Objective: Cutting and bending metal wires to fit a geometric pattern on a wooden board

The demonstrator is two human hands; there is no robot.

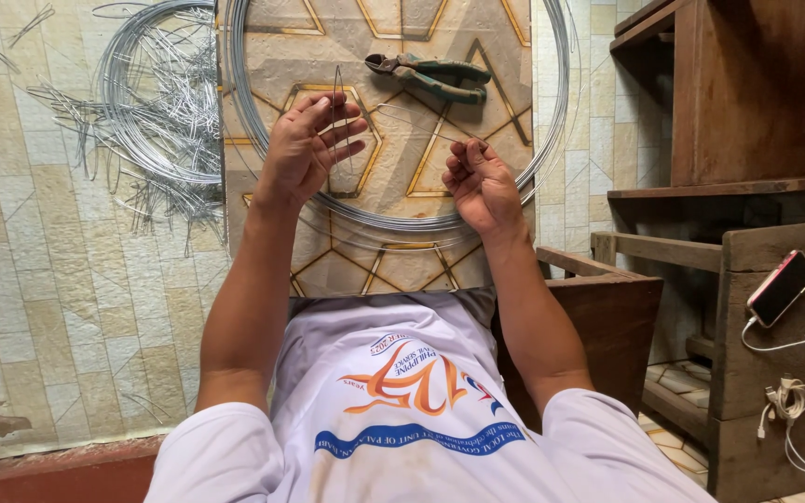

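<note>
The floor (pixel 58 279) is laid with pale cream and yellowish tiles in a brick-like pattern, worn and stained near the lower left, and a board (pixel 393 233) with a tan and gold geometric pattern lies over it in the middle. On the right stands dark wooden furniture (pixel 747 93) with shelves, and a rough wooden bench (pixel 757 307) below it. Even daylight falls across the floor, while the furniture's recesses lie in shadow.

Patterned board (pixel 477 37); green-handled pliers (pixel 430 76), wire coil (pixel 552 140) on it; tiled floor (pixel 39 233), cut wire pile (pixel 156 112)
</note>
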